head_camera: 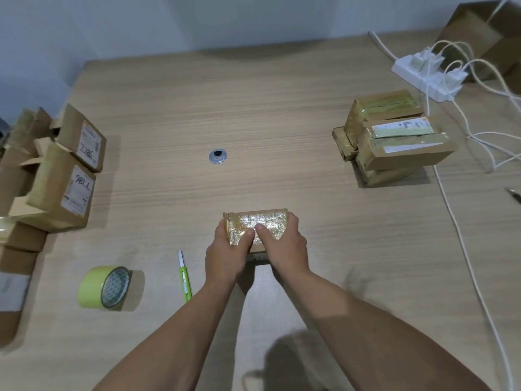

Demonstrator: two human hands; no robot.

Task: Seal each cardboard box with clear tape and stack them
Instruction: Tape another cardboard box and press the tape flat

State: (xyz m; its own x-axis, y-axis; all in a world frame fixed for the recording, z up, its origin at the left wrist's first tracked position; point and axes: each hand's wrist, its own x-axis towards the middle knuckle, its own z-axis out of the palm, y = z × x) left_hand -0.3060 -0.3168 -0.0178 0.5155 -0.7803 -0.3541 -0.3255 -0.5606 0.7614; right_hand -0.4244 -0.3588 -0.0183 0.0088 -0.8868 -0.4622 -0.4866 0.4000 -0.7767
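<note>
A small cardboard box [267, 221] with shiny clear tape across its top stands near the table's front middle. My left hand [225, 249] grips its left side, thumb on top. My right hand [284, 245] grips its right side, thumb pressed on the taped top. A roll of tape [105, 287] with a yellow-green look lies on its side at the front left. A green utility knife [184, 277] lies between the roll and my left arm. Taped boxes [394, 139] sit stacked at the right. Several untaped boxes [60, 190] with open flaps and white labels crowd the left edge.
A round metal cable grommet [218, 156] is set in the wooden table's [253, 108] middle. A white power strip [425, 76] with plugs and trailing white cables [462, 249] lies at the far right. A large brown box [485, 38] stands in the far right corner.
</note>
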